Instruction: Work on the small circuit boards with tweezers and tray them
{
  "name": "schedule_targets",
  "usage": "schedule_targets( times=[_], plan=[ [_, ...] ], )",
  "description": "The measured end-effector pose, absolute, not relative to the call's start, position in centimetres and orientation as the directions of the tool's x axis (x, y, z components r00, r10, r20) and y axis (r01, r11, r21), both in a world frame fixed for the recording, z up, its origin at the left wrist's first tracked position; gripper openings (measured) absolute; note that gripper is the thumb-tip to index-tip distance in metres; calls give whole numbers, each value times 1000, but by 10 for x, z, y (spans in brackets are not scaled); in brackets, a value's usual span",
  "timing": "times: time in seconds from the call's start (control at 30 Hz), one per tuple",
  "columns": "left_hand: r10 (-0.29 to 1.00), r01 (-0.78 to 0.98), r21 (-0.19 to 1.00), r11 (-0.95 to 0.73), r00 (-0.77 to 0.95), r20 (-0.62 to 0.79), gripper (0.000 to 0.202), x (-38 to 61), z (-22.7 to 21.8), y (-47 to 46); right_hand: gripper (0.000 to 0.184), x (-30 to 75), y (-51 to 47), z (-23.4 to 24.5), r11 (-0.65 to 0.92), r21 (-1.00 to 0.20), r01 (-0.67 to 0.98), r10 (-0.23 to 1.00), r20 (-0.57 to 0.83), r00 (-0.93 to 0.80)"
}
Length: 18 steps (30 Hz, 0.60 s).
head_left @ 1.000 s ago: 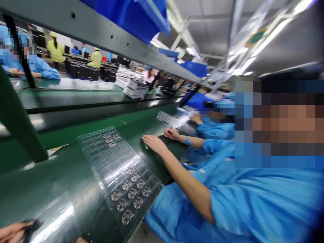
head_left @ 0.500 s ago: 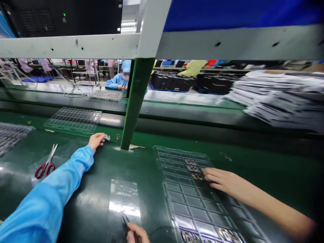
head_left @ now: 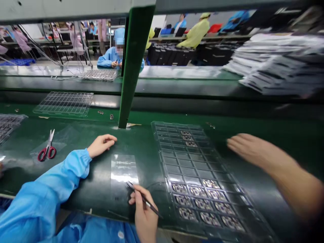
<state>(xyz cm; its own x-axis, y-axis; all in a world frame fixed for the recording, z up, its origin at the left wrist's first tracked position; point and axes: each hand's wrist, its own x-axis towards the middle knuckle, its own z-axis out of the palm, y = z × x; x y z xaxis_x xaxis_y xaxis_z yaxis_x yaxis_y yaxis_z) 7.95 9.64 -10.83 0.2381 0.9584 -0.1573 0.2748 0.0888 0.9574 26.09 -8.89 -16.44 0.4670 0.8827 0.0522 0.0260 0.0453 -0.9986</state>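
Note:
My left hand (head_left: 102, 145), in a blue sleeve, hovers over the green bench with its fingers stretched out and nothing visible in them. Just beyond it two small metal-and-black parts lie on the bench: one part (head_left: 100, 112) and another part (head_left: 111, 116) closer to the post. My right hand (head_left: 146, 209) grips black tweezers (head_left: 144, 199), their tips pointing at a clear plastic film (head_left: 123, 165) lying flat. Right of that hand is a clear compartment tray (head_left: 177, 162), holding several small circuit parts (head_left: 198, 191) in its near rows and three in a far column.
Another person's bare hand (head_left: 249, 148) is over the bench right of the tray. Red-handled scissors (head_left: 47, 150) lie left on clear plastic. A green post (head_left: 131, 67) rises mid-bench. Further trays include an outlined clear tray (head_left: 63, 103). Stacked white sheets (head_left: 273, 64) stand back right.
My left hand let go of the small part, which lies on the bench, and drew back nearer. The other person's hand moved off the tray to the right. The view tilted down.

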Motion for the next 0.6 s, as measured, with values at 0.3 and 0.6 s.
schedule_targets(
  times=[0.3, 0.6],
  plan=[
    [515, 350, 704, -618, 857, 27, 22, 141, -60, 46, 23, 240, -94, -150, 105, -974, 202, 943, 162, 290],
    [476, 548, 229, -804, 825, -305, 22, 253, -86, 45, 25, 235, -94, -148, 183, -927, 328, 913, 284, 292]
  ],
)
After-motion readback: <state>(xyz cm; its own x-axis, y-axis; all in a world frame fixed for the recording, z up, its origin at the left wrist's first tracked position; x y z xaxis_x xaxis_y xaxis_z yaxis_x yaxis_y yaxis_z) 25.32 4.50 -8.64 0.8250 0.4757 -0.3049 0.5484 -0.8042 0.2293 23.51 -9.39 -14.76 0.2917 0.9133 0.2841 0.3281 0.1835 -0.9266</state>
